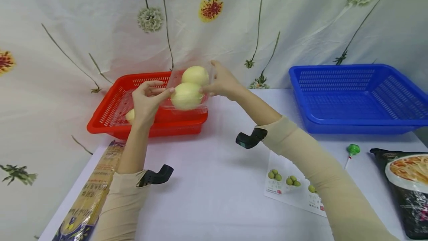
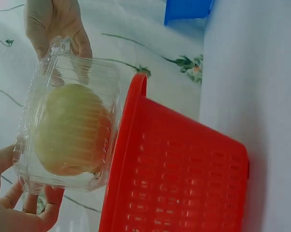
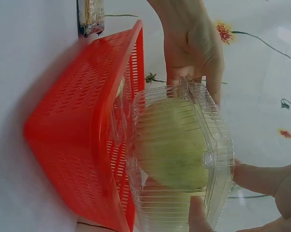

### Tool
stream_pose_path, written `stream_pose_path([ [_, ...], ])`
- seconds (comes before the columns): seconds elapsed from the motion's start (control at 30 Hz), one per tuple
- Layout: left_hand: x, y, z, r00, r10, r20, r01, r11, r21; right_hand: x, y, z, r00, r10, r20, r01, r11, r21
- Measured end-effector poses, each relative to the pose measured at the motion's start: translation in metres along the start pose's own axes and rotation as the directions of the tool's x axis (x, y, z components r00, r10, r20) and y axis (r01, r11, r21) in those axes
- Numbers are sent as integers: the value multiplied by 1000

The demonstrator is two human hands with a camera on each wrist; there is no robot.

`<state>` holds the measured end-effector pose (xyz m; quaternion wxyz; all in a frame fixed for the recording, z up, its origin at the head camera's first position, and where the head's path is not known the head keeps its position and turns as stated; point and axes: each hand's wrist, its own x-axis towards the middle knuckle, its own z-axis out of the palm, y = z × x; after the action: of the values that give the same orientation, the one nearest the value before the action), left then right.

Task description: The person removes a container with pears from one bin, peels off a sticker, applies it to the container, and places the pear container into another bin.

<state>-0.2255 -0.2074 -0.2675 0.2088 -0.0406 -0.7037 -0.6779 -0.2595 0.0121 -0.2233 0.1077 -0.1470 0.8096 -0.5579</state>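
Clear box (image 3: 218, 154) of two pale fruits (image 1: 187, 96) held just above the red basket (image 1: 174, 125)

Nearest, a gold pack (image 1: 91, 192) lies along the left edge of the tabletop (image 1: 214, 189), a black pack (image 1: 406, 203) at its right; a printed sheet (image 1: 284, 190) lies between them, a lollipop (image 1: 353, 149) near the black pack; the left hand (image 1: 146, 101) pinches the box's left side, the right hand (image 1: 223, 83) its right; the red basket stands by the far left corner with a third fruit (image 1: 130, 116) inside, the blue basket (image 1: 361, 122) at the far right corner, a flowered cloth (image 1: 100, 10) behind
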Motion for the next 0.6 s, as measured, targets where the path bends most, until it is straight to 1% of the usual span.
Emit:
stream_pose_path([
  [0.03, -1, 1, 3, 1000, 5, 7, -5, 1000, 20, -4, 1, -4, 1000, 12, -6, -12, 1000, 5],
  [0.17, -6, 4, 18, 998, 33, 58, -36, 998, 50, -18, 7, -17, 997, 59, -40, -59, 998, 4],
  [0.23, -8, 4, 25, 995, 47, 86, -52, 997, 60, -25, 12, -24, 996, 70, -53, -70, 997, 11],
  [0.27, -9, 4, 29, 994, 51, 100, -56, 997, 51, -28, 15, -27, 996, 74, -59, -73, 997, 11],
  [0.47, -18, 3, 53, 982, 57, 183, -58, 998, -1, -54, 32, -48, 995, 48, -92, -47, 999, 16],
  [0.6, -26, 1, 70, 973, 57, 222, -64, 998, 24, -70, 43, -61, 994, 54, -95, -52, 999, 15],
])
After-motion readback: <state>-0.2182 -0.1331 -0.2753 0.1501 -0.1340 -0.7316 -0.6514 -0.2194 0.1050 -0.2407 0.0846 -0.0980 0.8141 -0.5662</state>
